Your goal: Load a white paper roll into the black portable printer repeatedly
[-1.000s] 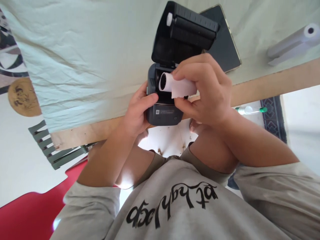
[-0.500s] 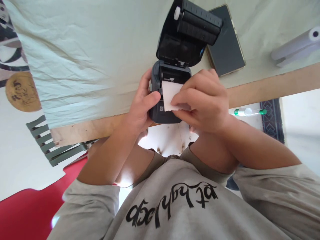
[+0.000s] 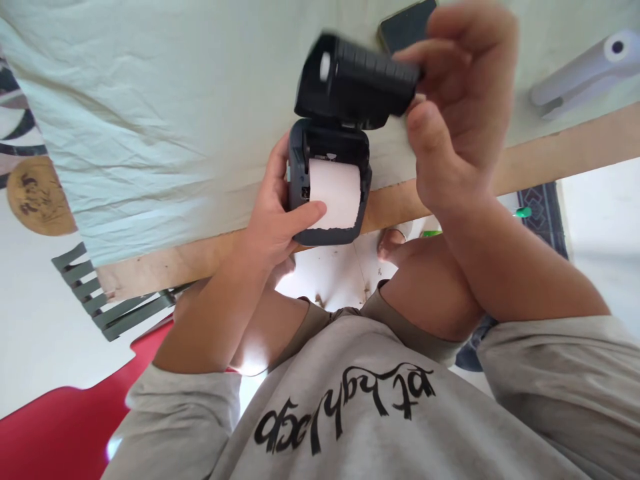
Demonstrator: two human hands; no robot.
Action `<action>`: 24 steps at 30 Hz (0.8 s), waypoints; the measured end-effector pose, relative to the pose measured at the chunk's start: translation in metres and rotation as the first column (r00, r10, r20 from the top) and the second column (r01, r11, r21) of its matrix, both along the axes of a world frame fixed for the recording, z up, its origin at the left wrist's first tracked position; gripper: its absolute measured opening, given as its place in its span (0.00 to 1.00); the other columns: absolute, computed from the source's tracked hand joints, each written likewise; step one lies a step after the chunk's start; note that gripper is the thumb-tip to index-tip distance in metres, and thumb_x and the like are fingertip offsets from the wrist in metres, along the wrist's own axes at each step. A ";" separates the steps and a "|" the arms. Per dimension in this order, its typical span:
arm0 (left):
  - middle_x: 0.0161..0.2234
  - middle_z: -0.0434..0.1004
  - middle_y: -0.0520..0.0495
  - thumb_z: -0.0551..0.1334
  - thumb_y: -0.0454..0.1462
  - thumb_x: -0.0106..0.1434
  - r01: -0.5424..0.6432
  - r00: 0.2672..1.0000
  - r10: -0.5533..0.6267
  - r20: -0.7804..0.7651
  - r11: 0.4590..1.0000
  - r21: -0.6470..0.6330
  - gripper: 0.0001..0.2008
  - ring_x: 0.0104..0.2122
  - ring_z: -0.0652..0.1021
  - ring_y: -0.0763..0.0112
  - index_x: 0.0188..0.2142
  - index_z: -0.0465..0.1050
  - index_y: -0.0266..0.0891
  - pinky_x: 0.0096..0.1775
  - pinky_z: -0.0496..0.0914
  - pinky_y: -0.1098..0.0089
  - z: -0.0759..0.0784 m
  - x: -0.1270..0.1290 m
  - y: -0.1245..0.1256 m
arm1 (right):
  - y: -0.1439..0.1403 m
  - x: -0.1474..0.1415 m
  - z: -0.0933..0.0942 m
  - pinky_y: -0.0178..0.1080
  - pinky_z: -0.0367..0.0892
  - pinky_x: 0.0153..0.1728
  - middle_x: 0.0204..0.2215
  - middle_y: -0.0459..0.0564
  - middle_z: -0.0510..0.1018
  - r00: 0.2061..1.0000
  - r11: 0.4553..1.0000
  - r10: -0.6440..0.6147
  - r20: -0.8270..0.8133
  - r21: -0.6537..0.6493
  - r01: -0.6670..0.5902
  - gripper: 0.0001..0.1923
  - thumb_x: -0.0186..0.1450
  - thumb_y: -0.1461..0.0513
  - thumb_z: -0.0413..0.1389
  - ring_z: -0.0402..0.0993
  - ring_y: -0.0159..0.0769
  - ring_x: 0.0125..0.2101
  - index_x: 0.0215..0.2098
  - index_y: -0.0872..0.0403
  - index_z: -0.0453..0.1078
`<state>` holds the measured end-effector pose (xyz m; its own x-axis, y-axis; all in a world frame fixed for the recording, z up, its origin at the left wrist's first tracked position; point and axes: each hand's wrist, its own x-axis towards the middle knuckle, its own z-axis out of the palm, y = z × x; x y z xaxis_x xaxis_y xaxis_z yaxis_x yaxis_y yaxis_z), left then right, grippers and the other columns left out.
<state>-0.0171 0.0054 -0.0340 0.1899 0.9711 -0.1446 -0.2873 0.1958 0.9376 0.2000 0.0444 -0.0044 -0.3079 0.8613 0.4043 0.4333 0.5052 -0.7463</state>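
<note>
A small dark grey printer [image 3: 301,175] sits at the near edge of the cloth-covered table [image 3: 165,133]. A white paper roll [image 3: 334,193] lies in its open bay, with the paper end draped over the front. My left hand [image 3: 277,213] grips the printer's left side, thumb pressing the paper end down. My right hand [image 3: 457,113] is raised at the hinged lid [image 3: 353,83], fingers on its right end; the lid is blurred and tilted toward the body.
A dark phone [image 3: 406,23] lies behind the lid, mostly hidden. A spare white roll [image 3: 585,70] rests on the table at the far right. A grey slatted chair [image 3: 107,293] and a red surface [image 3: 60,427] are at the lower left.
My right hand let go of the paper and rose to the lid, which has swung down toward the body. The roll now sits in the bay, held by my left thumb.
</note>
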 end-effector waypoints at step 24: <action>0.33 0.76 0.49 0.74 0.45 0.55 -0.036 0.993 0.044 0.112 0.997 -0.070 0.21 0.25 0.77 0.71 0.45 0.73 0.41 0.23 0.70 0.72 0.008 0.003 -0.006 | -0.003 -0.011 -0.017 0.48 0.77 0.54 0.60 0.47 0.72 0.975 0.960 0.221 0.033 -0.185 -0.212 0.35 0.65 0.44 0.61 0.74 0.45 0.56 0.66 0.39 0.58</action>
<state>-0.0137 -0.0009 -0.0255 0.1703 0.9670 -0.1896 -0.3996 0.2437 0.8837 0.1890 0.0414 -0.0212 -0.5118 0.8285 0.2272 0.3695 0.4511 -0.8124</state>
